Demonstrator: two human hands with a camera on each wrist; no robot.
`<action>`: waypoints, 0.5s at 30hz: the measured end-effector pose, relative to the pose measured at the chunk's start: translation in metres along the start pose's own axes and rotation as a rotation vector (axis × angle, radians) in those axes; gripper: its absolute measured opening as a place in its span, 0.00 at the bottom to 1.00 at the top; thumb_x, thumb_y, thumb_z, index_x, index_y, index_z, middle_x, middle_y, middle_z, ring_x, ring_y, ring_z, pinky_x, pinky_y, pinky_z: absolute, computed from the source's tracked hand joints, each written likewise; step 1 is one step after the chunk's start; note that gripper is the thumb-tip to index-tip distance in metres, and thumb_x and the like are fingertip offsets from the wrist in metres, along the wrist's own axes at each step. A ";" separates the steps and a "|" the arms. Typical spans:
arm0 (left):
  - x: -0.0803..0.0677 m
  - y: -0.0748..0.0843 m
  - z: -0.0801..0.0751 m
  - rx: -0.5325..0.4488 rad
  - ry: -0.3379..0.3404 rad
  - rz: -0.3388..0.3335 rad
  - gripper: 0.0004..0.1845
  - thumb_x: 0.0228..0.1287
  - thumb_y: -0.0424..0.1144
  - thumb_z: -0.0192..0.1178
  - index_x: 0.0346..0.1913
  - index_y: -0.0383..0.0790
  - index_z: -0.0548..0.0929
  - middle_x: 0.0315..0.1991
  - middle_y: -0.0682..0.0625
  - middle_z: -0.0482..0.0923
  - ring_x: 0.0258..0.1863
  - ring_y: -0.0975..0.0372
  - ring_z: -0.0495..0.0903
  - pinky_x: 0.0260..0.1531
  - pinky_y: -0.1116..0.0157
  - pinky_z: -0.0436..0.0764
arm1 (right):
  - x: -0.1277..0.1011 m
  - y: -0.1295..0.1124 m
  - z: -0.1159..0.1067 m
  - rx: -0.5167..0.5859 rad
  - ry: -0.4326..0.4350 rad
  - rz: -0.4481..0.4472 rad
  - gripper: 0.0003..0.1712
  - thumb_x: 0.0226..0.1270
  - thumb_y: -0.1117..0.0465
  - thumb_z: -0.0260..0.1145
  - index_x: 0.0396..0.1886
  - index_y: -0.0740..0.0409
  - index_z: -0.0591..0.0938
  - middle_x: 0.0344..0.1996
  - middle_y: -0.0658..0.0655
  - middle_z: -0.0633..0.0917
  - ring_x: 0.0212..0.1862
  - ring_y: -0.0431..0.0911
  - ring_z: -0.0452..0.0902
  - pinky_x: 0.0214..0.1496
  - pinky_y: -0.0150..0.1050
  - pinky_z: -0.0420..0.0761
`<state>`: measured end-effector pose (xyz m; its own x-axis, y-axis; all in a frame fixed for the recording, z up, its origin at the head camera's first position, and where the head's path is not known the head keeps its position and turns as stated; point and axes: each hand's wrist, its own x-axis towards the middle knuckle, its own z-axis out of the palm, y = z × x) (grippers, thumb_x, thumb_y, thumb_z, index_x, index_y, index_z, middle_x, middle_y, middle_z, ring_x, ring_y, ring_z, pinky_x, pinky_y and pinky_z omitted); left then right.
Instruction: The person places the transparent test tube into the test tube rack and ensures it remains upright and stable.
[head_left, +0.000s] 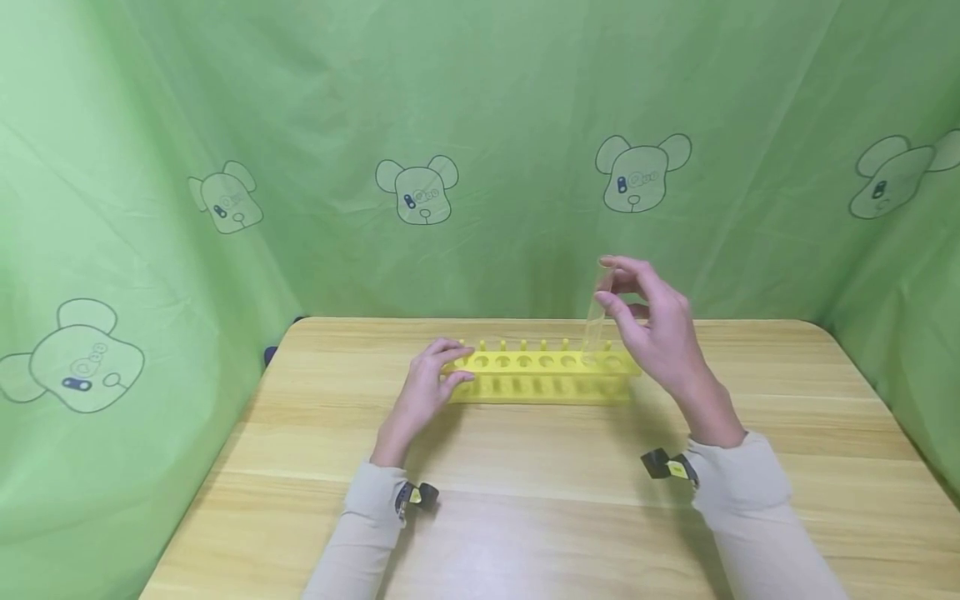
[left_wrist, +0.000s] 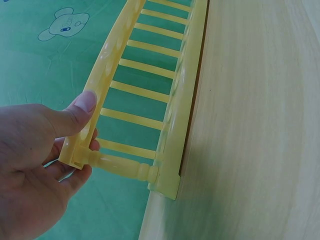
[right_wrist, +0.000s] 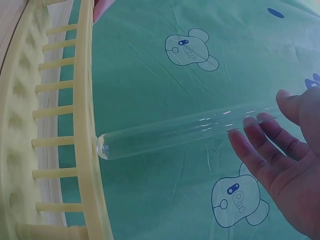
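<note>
Wooden table [head_left: 525, 500] with yellow rack [head_left: 543, 377], green bear-printed cloth [head_left: 450, 125] behind

Bright, even, diffuse light in all views; on the table [head_left: 525, 467] only soft faint shadows lie under the hands, plus a pale sheen near the front edge. Head view is sharp in the centre, with wide-angle bending at the edges that curves the cloth [head_left: 150, 250] and table sides. Wrist views show a strong fisheye bow in the rack [left_wrist: 175, 115], a cooler teal cast on the cloth, small glints on the tube [right_wrist: 170, 132], and the near fingers [right_wrist: 260, 150] slightly soft.
</note>
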<state>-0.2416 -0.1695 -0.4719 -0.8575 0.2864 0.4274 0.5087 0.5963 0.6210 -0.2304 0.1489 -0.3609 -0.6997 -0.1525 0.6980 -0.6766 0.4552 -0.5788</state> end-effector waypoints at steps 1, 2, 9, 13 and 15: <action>0.000 0.000 0.000 0.000 -0.001 -0.002 0.23 0.59 0.32 0.73 0.58 0.32 0.84 0.57 0.39 0.81 0.59 0.48 0.80 0.66 0.57 0.78 | 0.000 0.000 0.000 -0.002 0.000 0.000 0.26 0.71 0.73 0.67 0.67 0.58 0.76 0.43 0.55 0.84 0.47 0.36 0.81 0.43 0.24 0.85; 0.000 0.000 0.000 0.002 -0.001 -0.003 0.23 0.59 0.32 0.73 0.58 0.32 0.84 0.57 0.40 0.81 0.59 0.48 0.80 0.66 0.57 0.78 | 0.000 0.000 0.000 -0.002 0.000 0.001 0.26 0.71 0.73 0.67 0.67 0.58 0.76 0.43 0.55 0.85 0.47 0.35 0.81 0.43 0.23 0.85; 0.000 0.001 -0.001 -0.003 0.002 -0.002 0.23 0.58 0.31 0.73 0.57 0.32 0.84 0.57 0.40 0.81 0.59 0.48 0.80 0.66 0.56 0.78 | 0.001 0.000 0.003 0.004 -0.003 0.001 0.27 0.71 0.73 0.67 0.67 0.57 0.76 0.43 0.54 0.84 0.47 0.38 0.82 0.43 0.24 0.85; 0.000 0.001 -0.001 0.001 -0.005 -0.007 0.23 0.59 0.33 0.73 0.58 0.32 0.85 0.57 0.39 0.81 0.59 0.48 0.80 0.66 0.57 0.77 | 0.001 -0.001 0.005 0.006 -0.004 -0.004 0.27 0.71 0.73 0.67 0.67 0.57 0.76 0.42 0.54 0.84 0.48 0.44 0.83 0.44 0.24 0.85; 0.000 0.001 -0.001 0.001 -0.010 -0.010 0.23 0.59 0.33 0.73 0.58 0.32 0.84 0.57 0.39 0.81 0.59 0.48 0.80 0.67 0.58 0.77 | 0.001 -0.001 0.005 0.007 -0.005 -0.003 0.27 0.71 0.73 0.67 0.67 0.57 0.76 0.42 0.53 0.84 0.48 0.48 0.83 0.44 0.24 0.85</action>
<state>-0.2413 -0.1695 -0.4707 -0.8634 0.2876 0.4145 0.4998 0.5996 0.6250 -0.2319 0.1438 -0.3617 -0.6986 -0.1587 0.6977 -0.6806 0.4483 -0.5796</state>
